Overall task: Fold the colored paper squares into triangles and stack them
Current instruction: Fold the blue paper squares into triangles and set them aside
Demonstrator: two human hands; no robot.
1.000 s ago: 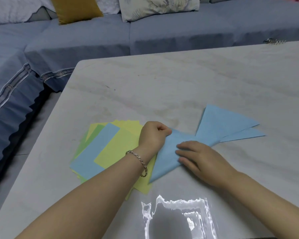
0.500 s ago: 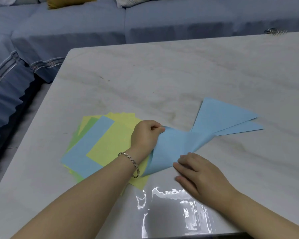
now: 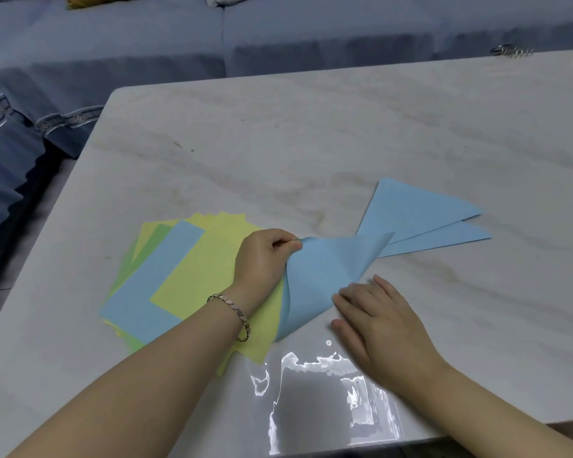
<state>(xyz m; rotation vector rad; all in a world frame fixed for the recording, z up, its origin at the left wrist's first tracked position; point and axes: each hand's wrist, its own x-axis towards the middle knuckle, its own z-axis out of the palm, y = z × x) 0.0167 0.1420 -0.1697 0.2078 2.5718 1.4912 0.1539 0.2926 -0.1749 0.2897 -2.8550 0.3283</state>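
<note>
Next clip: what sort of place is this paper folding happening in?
Probably a home living room: a blue-grey sofa runs along two sides of a pale marble-look table with coloured paper sheets spread on it.

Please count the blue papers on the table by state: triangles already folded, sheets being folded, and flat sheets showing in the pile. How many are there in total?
Folded triangles: 2
Sheet being folded: 1
Flat sheet: 1
Total: 4
</note>
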